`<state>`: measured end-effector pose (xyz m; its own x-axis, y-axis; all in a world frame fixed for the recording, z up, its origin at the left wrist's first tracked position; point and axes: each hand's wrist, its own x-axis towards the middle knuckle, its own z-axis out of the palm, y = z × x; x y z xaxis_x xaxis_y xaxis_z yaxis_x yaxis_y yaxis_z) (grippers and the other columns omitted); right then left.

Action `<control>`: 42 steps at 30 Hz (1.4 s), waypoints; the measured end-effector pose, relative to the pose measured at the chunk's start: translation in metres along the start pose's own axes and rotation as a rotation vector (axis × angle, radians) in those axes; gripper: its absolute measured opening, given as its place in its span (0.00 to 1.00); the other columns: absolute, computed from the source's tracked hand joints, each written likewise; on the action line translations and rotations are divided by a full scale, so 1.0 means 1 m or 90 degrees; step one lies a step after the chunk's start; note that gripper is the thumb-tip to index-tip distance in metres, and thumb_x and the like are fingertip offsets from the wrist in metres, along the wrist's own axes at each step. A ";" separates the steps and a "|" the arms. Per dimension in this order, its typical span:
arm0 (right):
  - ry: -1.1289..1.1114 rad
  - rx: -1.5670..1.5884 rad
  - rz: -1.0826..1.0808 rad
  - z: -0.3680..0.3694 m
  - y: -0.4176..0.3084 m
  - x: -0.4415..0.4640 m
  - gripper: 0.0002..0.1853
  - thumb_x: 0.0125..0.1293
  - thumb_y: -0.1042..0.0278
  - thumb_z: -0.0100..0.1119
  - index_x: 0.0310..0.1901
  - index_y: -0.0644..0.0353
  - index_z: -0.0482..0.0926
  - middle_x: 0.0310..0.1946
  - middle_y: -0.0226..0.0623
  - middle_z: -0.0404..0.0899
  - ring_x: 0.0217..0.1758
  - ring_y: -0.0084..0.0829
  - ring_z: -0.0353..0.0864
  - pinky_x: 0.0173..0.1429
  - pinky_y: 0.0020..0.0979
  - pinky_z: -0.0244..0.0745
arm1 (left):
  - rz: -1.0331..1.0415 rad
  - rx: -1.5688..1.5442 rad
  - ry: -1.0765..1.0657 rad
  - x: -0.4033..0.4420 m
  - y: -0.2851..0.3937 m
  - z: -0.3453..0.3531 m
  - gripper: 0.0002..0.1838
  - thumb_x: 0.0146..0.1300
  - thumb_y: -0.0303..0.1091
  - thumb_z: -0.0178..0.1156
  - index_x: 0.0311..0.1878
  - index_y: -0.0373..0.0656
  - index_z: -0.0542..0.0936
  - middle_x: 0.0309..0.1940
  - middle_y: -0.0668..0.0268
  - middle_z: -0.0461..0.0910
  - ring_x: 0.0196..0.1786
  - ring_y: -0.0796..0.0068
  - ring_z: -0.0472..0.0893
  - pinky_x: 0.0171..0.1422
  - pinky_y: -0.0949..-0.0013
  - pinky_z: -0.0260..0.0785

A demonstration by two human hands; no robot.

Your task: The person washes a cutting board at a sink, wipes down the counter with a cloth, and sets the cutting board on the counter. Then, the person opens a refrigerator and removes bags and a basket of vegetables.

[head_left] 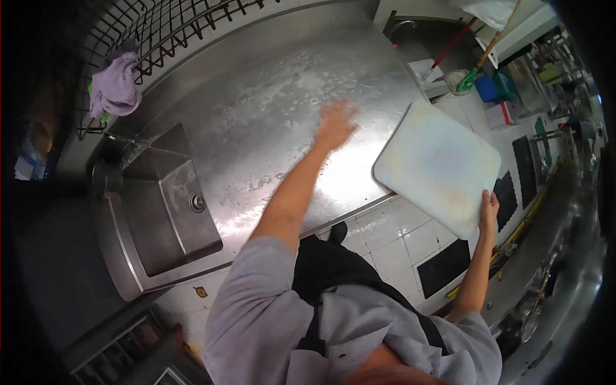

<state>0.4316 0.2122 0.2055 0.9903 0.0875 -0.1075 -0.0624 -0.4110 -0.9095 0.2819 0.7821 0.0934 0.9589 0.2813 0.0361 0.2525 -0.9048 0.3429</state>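
Nearest: grey shirt (256,289) and black apron (333,263) of the wearer. Right hand (489,208) grips the white cutting board (439,163) by its near right corner, board tipped and held out to the right, off the counter's front edge and over the floor. Left hand (337,125) holds nothing: fingers spread, out over the wet stainless-steel counter (256,109).

Step, as judged: handling the board one-handed beside a wet worktop, left hand probably sweeping water or feeling the surface. Next move calls for a firm hold on that corner, since one hand carries the whole board, and the left hand free to steady the other end; wet plastic could slip.

Farther left, sink (147,199) with its drain strainer (197,202); purple cloth (115,90) hangs on the wire rack (173,35). Floor side: black mat (443,266), then a mop (457,81) and blue bin (486,88) at the back.

Hard to tell: left hand is blurred, so contact with the steel is unclear. Right fingers behind the board are hidden, as is its underside; can't tell whether its left edge touches the counter. Rack cut off at top, far right shelving too distorted to sort out.
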 end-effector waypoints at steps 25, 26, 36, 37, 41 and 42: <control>-0.341 -0.217 0.137 0.121 -0.060 0.110 0.25 0.72 0.59 0.62 0.61 0.69 0.74 0.39 0.46 0.86 0.36 0.35 0.86 0.45 0.35 0.83 | -0.051 0.007 0.122 0.082 -0.030 -0.027 0.29 0.73 0.51 0.54 0.72 0.49 0.73 0.75 0.56 0.67 0.80 0.51 0.60 0.81 0.35 0.45; -0.382 -0.272 0.155 0.122 -0.065 0.124 0.24 0.71 0.58 0.64 0.59 0.70 0.77 0.37 0.48 0.86 0.33 0.37 0.86 0.43 0.37 0.83 | -0.188 0.114 0.063 0.086 -0.063 -0.025 0.31 0.75 0.52 0.51 0.77 0.55 0.67 0.80 0.55 0.59 0.82 0.53 0.55 0.83 0.40 0.44; -0.065 -0.262 -0.693 0.410 -0.155 0.511 0.42 0.65 0.57 0.66 0.75 0.65 0.59 0.67 0.62 0.70 0.65 0.64 0.74 0.69 0.51 0.71 | -0.507 -0.037 -0.051 0.044 0.001 -0.046 0.40 0.73 0.66 0.47 0.81 0.58 0.59 0.85 0.56 0.42 0.85 0.45 0.40 0.78 0.23 0.33; -0.084 -0.312 -0.670 0.436 -0.161 0.542 0.37 0.65 0.57 0.66 0.71 0.65 0.65 0.64 0.60 0.74 0.64 0.63 0.75 0.68 0.50 0.73 | -0.517 -0.075 -0.048 0.042 0.001 -0.044 0.41 0.72 0.67 0.48 0.82 0.59 0.58 0.85 0.58 0.39 0.85 0.45 0.37 0.77 0.22 0.31; -0.395 -0.596 -0.391 0.457 -0.216 0.535 0.19 0.65 0.61 0.65 0.53 0.65 0.84 0.50 0.53 0.85 0.55 0.56 0.84 0.60 0.47 0.80 | -0.541 -0.144 -0.048 0.044 -0.003 -0.042 0.43 0.70 0.68 0.50 0.83 0.61 0.55 0.86 0.61 0.36 0.85 0.47 0.31 0.77 0.22 0.27; -0.419 -0.542 -0.457 0.457 -0.216 0.512 0.17 0.65 0.60 0.65 0.44 0.70 0.83 0.42 0.55 0.86 0.47 0.53 0.87 0.54 0.46 0.82 | -0.542 -0.125 -0.048 0.046 -0.003 -0.040 0.43 0.70 0.68 0.50 0.83 0.61 0.54 0.86 0.62 0.36 0.85 0.47 0.30 0.77 0.22 0.27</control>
<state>0.8952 0.7608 0.1633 0.5077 0.8555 -0.1024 0.7936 -0.5106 -0.3310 0.3198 0.8103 0.1318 0.4619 0.8079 -0.3660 0.8667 -0.3234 0.3798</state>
